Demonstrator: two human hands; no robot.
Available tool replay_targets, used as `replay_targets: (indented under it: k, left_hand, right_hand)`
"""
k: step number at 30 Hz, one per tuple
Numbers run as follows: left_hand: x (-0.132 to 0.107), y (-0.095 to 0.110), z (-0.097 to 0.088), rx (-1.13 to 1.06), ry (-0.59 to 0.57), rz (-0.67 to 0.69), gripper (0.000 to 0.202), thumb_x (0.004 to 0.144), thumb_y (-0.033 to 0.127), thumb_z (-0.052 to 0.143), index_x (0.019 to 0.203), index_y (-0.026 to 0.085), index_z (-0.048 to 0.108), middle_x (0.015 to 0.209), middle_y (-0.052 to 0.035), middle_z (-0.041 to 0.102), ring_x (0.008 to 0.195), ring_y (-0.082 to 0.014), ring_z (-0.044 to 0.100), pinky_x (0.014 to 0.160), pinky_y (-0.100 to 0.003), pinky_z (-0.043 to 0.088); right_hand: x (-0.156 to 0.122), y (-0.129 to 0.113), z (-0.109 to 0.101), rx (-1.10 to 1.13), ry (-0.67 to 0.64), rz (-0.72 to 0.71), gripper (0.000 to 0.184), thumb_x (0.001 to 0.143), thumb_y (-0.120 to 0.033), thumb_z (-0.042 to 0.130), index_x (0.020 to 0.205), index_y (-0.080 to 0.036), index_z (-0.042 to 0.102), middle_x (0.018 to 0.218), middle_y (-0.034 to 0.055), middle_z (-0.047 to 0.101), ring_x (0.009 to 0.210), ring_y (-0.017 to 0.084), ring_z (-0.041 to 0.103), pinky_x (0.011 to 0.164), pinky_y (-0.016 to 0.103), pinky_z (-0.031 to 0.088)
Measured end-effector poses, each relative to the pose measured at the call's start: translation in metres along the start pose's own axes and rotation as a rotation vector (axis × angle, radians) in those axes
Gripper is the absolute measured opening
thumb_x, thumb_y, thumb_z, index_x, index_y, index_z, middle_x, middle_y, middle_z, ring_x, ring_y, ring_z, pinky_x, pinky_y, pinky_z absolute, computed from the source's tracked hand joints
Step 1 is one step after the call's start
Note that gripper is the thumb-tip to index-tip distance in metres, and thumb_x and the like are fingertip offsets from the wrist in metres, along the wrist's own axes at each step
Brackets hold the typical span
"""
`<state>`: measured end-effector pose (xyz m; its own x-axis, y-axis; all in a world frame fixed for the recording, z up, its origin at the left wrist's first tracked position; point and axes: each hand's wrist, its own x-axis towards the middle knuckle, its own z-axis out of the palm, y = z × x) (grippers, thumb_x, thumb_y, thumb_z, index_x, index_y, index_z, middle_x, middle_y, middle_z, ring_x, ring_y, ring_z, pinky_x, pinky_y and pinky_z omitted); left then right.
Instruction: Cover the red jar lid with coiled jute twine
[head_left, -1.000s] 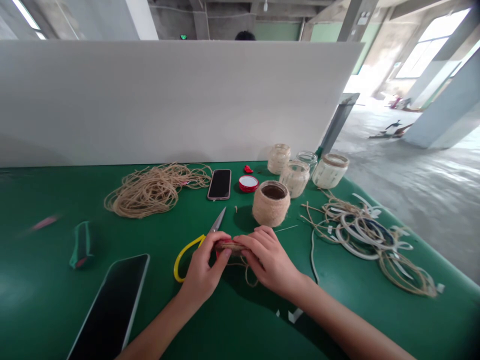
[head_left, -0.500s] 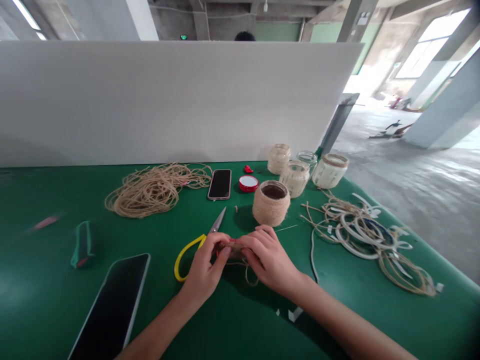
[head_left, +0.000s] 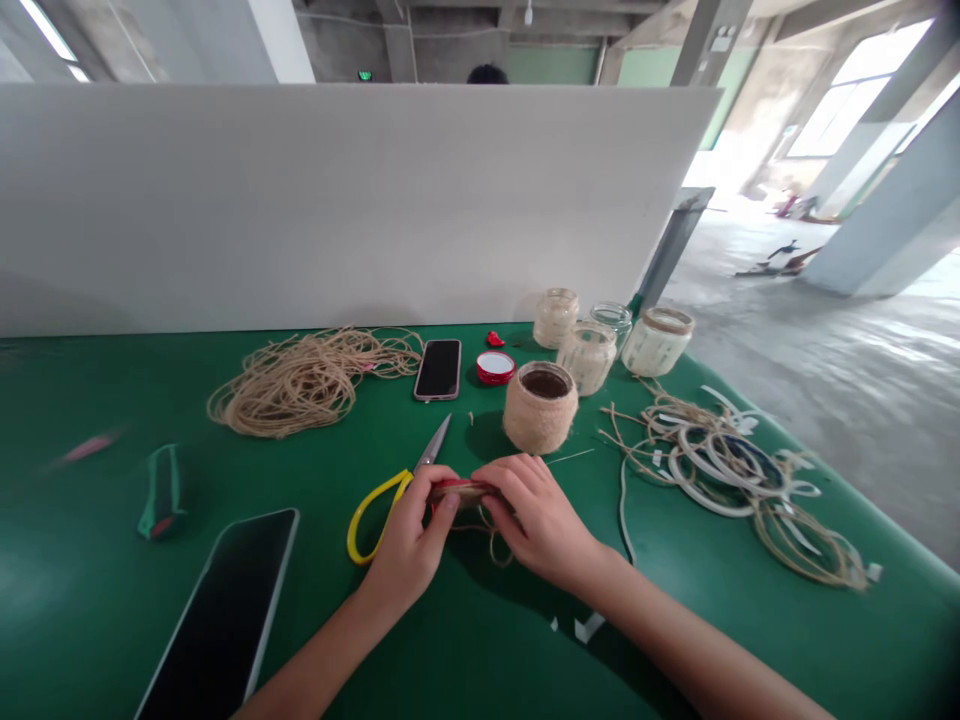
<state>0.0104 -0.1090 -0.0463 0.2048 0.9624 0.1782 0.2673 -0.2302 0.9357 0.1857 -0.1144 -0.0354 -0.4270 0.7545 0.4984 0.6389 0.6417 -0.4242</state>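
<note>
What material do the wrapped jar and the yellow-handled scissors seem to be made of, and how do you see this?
The wrapped jar looks covered in matte jute twine, with fuzzy fibres showing; its body is hidden. The scissors seem to have glossy yellow plastic handles, and the blade has a metallic, probably steel, shine.

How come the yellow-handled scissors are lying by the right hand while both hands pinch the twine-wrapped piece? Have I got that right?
Not quite: the scissors lie by the left hand, not the right hand, as the head view shows. Both hands do pinch the twine-wrapped piece.
</note>
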Motion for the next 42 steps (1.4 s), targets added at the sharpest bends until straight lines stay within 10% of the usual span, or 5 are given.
replay_targets:
  k: [10,33,42]
  left_hand:
    - [0.005,-0.002,-0.002,-0.164,0.081,-0.087,0.018,0.082,0.035,0.049,0.095,0.022,0.051,0.090,-0.0020,0.060,0.082,-0.0166,0.058,0.073,-0.026,0.044]
    - [0.013,-0.001,-0.017,-0.662,0.259,-0.096,0.011,0.082,0.029,0.052,0.087,0.019,0.053,0.086,-0.0035,0.061,0.084,-0.0175,0.057,0.076,-0.030,0.043]
    - [0.019,-0.005,-0.024,-0.741,0.339,-0.074,0.009,0.082,0.027,0.053,0.086,0.019,0.054,0.087,-0.0032,0.060,0.085,-0.0168,0.056,0.075,-0.029,0.043]
  right_hand:
    - [0.001,0.001,-0.001,0.028,0.090,0.012,0.025,0.087,-0.011,0.037,0.104,-0.017,0.054,0.090,0.0089,0.057,0.081,0.020,0.050,0.071,0.035,0.042]
    - [0.005,0.015,-0.005,0.565,0.343,0.520,0.014,0.086,-0.021,0.042,0.092,-0.019,0.054,0.078,0.0006,0.055,0.066,0.011,0.051,0.057,0.021,0.041]
    - [0.007,0.022,-0.049,0.477,0.040,0.453,0.020,0.084,-0.032,0.048,0.100,-0.019,0.051,0.066,-0.0037,0.045,0.057,0.010,0.042,0.052,0.021,0.035]
